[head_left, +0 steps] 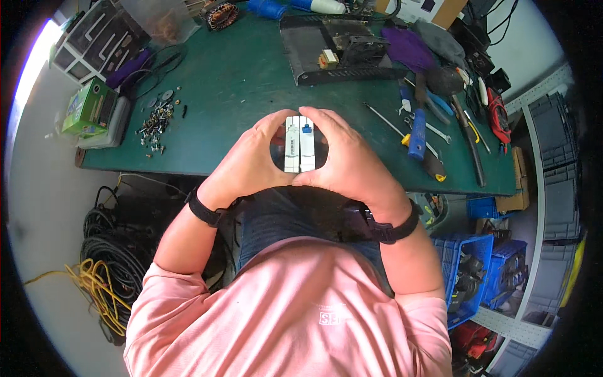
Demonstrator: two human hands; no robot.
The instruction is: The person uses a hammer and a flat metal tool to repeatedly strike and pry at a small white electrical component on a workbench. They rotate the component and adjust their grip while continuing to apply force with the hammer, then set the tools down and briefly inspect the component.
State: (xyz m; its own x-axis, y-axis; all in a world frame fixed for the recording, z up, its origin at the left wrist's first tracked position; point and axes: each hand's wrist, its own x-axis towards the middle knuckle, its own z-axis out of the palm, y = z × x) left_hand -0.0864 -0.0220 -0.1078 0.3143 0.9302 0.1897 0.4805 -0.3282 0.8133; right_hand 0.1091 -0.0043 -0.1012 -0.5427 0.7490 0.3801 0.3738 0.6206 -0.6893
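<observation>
Clutter across the green workbench

We are seeing a green workbench (239, 81) carrying a heap of small screws (156, 122) near its left edge, with a green box (91, 107) sitting at the left corner. A black metal chassis (333, 47) is lying along the far edge, a blue-handled screwdriver (417, 133) is resting toward the right, and coiled black cables (116, 242) are lying on the floor below, beside blue crates (471, 264).

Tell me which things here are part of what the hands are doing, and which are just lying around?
In use: white block-shaped device, held between left hand and right hand.

Lying about: pile of screws, green box, blue-handled tool, black metal chassis, purple cloth.
</observation>
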